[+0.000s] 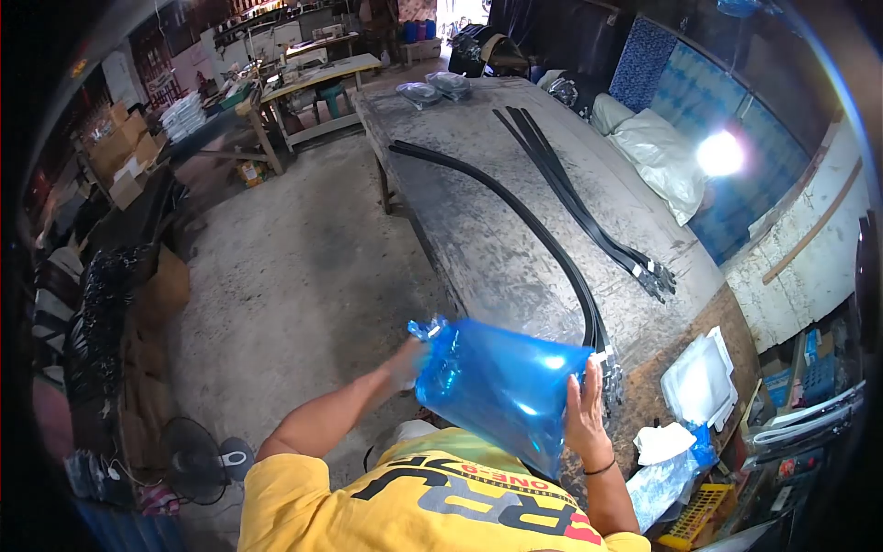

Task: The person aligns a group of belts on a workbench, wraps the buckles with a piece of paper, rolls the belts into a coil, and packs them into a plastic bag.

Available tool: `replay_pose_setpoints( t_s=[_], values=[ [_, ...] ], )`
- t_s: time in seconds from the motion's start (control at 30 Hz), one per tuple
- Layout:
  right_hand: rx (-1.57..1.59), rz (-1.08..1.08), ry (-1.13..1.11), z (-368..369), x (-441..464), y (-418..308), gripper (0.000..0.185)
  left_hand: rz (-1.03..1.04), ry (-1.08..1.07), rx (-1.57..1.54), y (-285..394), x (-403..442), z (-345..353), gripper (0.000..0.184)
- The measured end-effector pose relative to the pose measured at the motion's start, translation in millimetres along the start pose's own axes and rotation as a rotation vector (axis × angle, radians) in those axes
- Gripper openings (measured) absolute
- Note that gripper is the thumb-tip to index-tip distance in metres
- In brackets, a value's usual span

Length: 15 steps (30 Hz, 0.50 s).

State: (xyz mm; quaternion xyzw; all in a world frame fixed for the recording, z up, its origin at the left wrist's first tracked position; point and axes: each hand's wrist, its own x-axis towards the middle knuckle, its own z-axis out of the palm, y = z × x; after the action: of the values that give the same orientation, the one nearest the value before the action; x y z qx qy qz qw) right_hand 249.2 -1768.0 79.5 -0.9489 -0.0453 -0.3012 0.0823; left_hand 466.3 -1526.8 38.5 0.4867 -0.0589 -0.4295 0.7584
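A shiny blue plastic bag (pixel 501 382) is spread between my two hands, above the near end of the long table (pixel 469 221). My left hand (pixel 409 361), blurred, is closed round the bag's gathered left end. My right hand (pixel 586 411) lies against the bag's right edge with its fingers stretched upward. Just past the bag, a bundle of long black strips (pixel 515 204) curves along the table, its near end beside my right fingers. A second bundle of black strips (pixel 561 184) lies farther right, with white tags near its end.
Clear plastic sheets (pixel 701 377) lie at the table's right corner, near a yellow basket (pixel 696 517). Wrapped packs (pixel 449 86) sit at the far end. White sacks (pixel 653 152) line the right side. A fan (pixel 193 460) stands on the floor at left.
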Motion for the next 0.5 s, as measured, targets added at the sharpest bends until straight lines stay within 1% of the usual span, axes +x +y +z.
replay_pose_setpoints(
  t_s=[0.03, 0.07, 0.13, 0.17, 0.2, 0.23, 0.27, 0.33, 0.37, 0.43, 0.47, 0.5],
  values=[
    [-0.079, -0.042, -0.035, -2, 5, 4, 0.07, -0.017, -0.05, 0.063, -1, 0, 1, 0.015],
    [-0.078, -0.044, -0.036, -6, 12, 7, 0.07, -0.016, -0.049, 0.061, -1, 1, 2, 0.015],
    [0.102, -0.127, -0.111, -15, 24, 10, 0.071, 0.063, 0.078, 0.03, 2, 3, 10, 0.015],
    [0.226, -0.083, -0.13, -15, 25, 12, 0.073, 0.06, 0.076, 0.031, 4, 3, 15, 0.015],
    [0.224, -0.081, -0.131, -8, 19, 16, 0.073, 0.114, 0.101, 0.071, 6, 1, 21, 0.017],
    [0.422, 0.0, -0.105, 7, 7, 24, 0.076, 0.171, 0.126, 0.11, 11, -1, 27, 0.02],
    [0.49, 0.076, -0.108, 20, -4, 27, 0.077, 0.177, 0.126, 0.109, 17, -2, 33, 0.02],
    [0.628, 0.228, -0.095, 45, -29, 31, 0.082, 0.34, 0.165, 0.38, 30, -7, 42, 0.028],
    [1.022, 0.38, -0.057, 42, -26, 11, 0.08, 0.344, 0.169, 0.38, 37, -14, 47, 0.028],
    [1.335, 0.6, -0.064, 61, -42, 11, 0.088, 0.4, 0.153, 0.601, 48, -25, 52, 0.034],
    [1.49, 0.77, -0.154, 49, -35, -1, 0.09, 0.403, 0.155, 0.603, 48, -24, 50, 0.034],
    [1.629, 0.964, -0.225, 36, -28, -14, 0.091, 0.56, 0.14, 0.758, 47, -21, 46, 0.036]
  ],
)
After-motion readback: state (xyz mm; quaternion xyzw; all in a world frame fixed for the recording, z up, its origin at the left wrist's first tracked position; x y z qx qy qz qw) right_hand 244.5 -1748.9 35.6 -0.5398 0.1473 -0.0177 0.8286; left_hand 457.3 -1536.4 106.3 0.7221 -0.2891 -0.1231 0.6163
